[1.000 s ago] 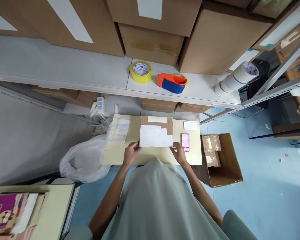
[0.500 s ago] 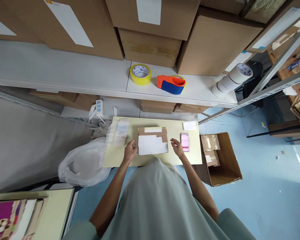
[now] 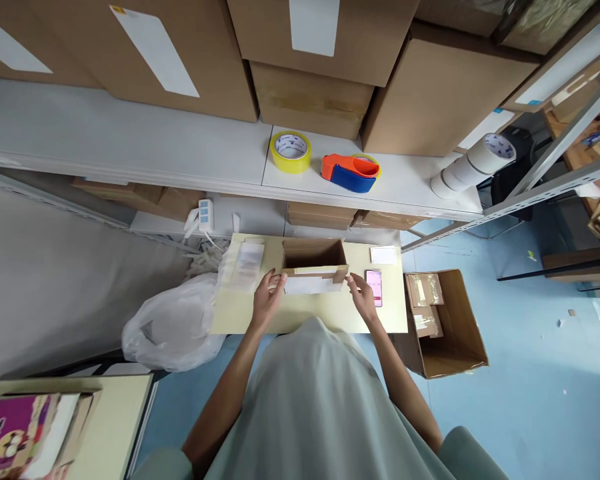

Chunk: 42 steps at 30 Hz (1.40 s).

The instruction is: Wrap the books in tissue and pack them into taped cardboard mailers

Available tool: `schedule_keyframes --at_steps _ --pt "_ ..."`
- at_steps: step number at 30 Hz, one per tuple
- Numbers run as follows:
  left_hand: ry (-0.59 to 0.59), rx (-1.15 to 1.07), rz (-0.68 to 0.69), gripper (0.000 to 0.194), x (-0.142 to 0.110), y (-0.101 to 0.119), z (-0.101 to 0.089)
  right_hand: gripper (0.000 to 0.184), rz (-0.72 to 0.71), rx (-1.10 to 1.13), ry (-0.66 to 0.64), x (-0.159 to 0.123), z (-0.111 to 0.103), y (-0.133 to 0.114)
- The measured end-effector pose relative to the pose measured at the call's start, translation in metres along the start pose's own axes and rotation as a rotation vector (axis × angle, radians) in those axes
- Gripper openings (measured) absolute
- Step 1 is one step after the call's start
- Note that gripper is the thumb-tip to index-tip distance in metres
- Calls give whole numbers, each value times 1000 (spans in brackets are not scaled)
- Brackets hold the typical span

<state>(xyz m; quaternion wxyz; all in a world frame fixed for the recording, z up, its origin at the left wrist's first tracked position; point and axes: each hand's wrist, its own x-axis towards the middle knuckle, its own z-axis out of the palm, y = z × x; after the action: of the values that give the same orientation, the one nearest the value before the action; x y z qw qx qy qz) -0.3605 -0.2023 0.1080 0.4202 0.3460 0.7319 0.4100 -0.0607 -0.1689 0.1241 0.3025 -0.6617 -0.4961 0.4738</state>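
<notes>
A small cardboard box (image 3: pixel 315 272) stands on the cream tabletop (image 3: pixel 250 313) in front of me, its dark open mouth facing up. White paper and a strip of brown tape cover the side toward me. My left hand (image 3: pixel 269 297) pinches the near left corner between thumb and fingers. At the near right corner, the fingertips of my right hand (image 3: pixel 361 297) close on the cardboard. Right beside that hand lies a phone (image 3: pixel 374 287) with a pink screen.
White cards (image 3: pixel 383 255) and clear plastic sleeves (image 3: pixel 249 263) lie on the tabletop. A shelf (image 3: pixel 190 153) above bears yellow tape (image 3: pixel 291 152), a red-blue tape dispenser (image 3: pixel 350 173) and white rolls (image 3: pixel 473 167). A large open carton (image 3: pixel 460 320) holds small boxes at right; a plastic bag (image 3: pixel 175 327) hangs left.
The box, closed-looking with its white-papered face up before, is now tipped up with its open mouth showing. Both hands have come in from beside it to its near corners.
</notes>
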Motion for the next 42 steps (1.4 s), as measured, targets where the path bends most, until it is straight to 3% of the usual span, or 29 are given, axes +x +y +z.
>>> schedule_keyframes --at_steps 5,9,11,14,18,21,24,30,37,42 --pt "-72 187 -105 74 -3 -2 6 73 60 -60 -35 -1 1 -2" --pt "9 284 -83 76 11 0 18 71 -8 -167 149 17 -1 -8" --pt "-4 298 -59 72 19 3 22 73 -55 -179 176 31 -2 -13" --pt "-39 292 -32 61 28 5 24 74 -35 -204 92 52 -3 -15" --pt "-52 153 -46 47 35 -5 19 57 58 -230 -16 65 -2 -7" --pt "-43 -7 -76 43 38 -21 10 49 79 -160 -29 60 0 6" --pt "35 -111 -140 37 41 -39 -1 55 133 -22 -56 43 1 23" --pt "46 -188 -280 51 51 -61 -4 62 347 287 -99 8 6 49" --pt "58 -143 -249 56 64 -65 3 69 292 217 -35 12 15 46" --pt "103 -33 -185 43 84 -60 -18 72 228 123 87 10 7 35"
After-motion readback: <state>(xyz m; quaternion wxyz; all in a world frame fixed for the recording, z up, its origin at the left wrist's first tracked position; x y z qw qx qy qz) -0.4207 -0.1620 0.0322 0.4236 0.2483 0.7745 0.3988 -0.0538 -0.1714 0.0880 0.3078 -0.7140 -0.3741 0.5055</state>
